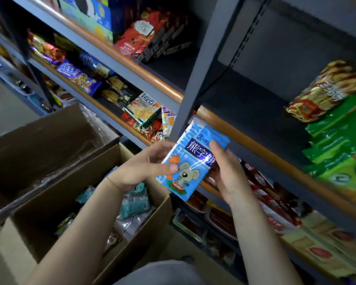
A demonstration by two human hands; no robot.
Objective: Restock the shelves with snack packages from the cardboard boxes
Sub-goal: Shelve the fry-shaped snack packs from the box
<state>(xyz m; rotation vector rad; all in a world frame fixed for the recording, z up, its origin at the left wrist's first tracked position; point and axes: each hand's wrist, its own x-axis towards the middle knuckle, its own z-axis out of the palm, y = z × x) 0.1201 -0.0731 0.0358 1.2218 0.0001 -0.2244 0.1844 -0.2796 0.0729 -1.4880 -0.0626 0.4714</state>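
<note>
A blue snack pack (190, 161) with a cartoon bear and white lettering is held up in front of the shelf edge. My left hand (146, 165) grips its left side, thumb across the front. My right hand (224, 171) holds its right side, with the thumb on the label near the top. Below my left arm an open cardboard box (41, 206) holds teal and clear snack bags (134, 200). A second cardboard box (56, 128) stands behind it, lined with clear plastic.
Grey metal shelves with orange front rails (255, 145) run from left to right. A grey upright post (195, 79) stands just behind the pack. Green and yellow bags (337, 140) fill the right of the middle shelf, whose dark bay (245, 95) is bare. Red packs sit below.
</note>
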